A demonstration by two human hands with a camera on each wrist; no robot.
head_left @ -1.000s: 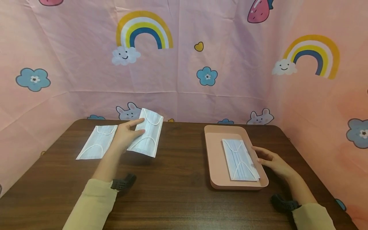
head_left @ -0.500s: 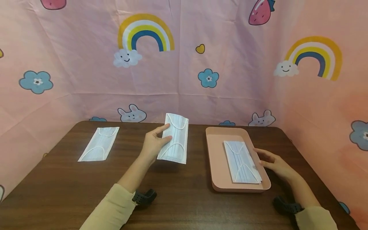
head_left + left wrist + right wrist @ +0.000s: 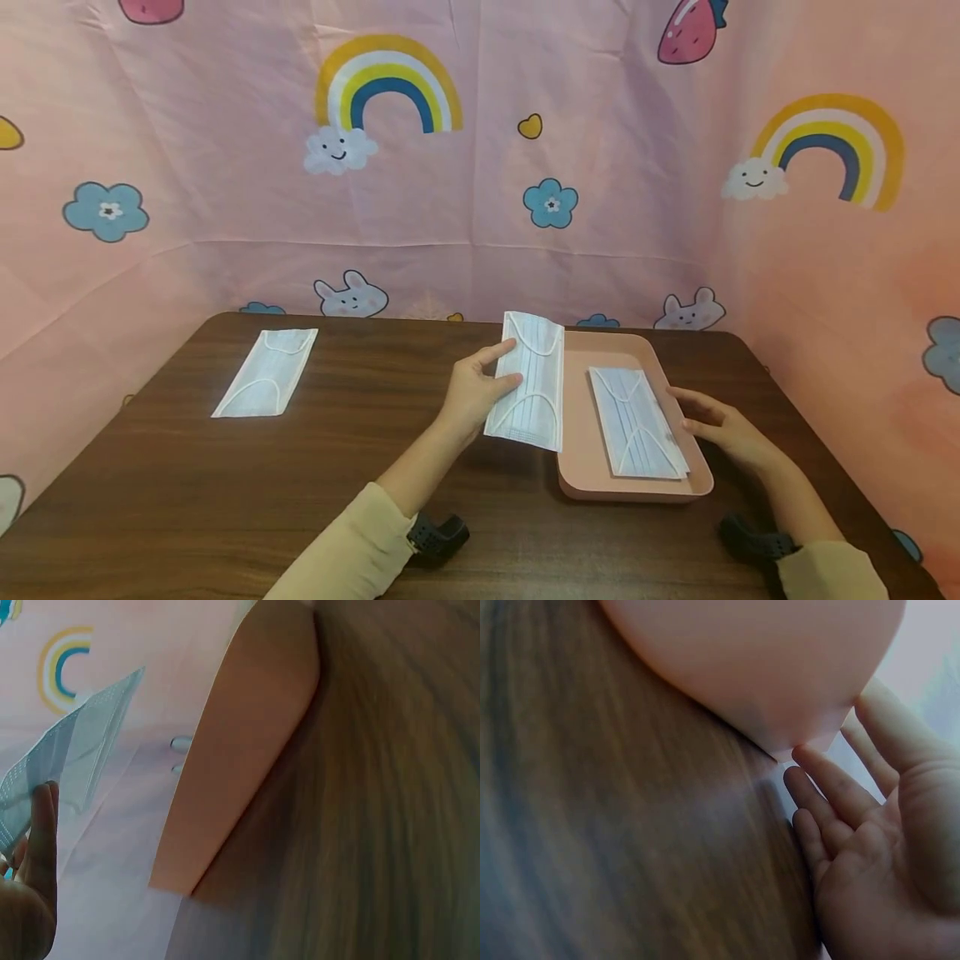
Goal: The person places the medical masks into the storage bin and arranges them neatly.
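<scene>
My left hand pinches a white face mask by its left edge and holds it above the table, over the left rim of the pink tray. In the left wrist view the held mask shows at the left beside my fingers, with the tray ahead. A second mask lies flat inside the tray. My right hand rests with straight fingers against the tray's right rim; the right wrist view shows its fingers touching the tray wall. A third mask lies on the table at the far left.
The dark wooden table is enclosed on three sides by a pink cartoon-print cloth. Black wrist straps sit on both forearms near the table's front edge.
My left hand has carried the mask to the right, from beside the far-left mask to the tray's left rim. The right hand has stayed at the tray's right rim.
</scene>
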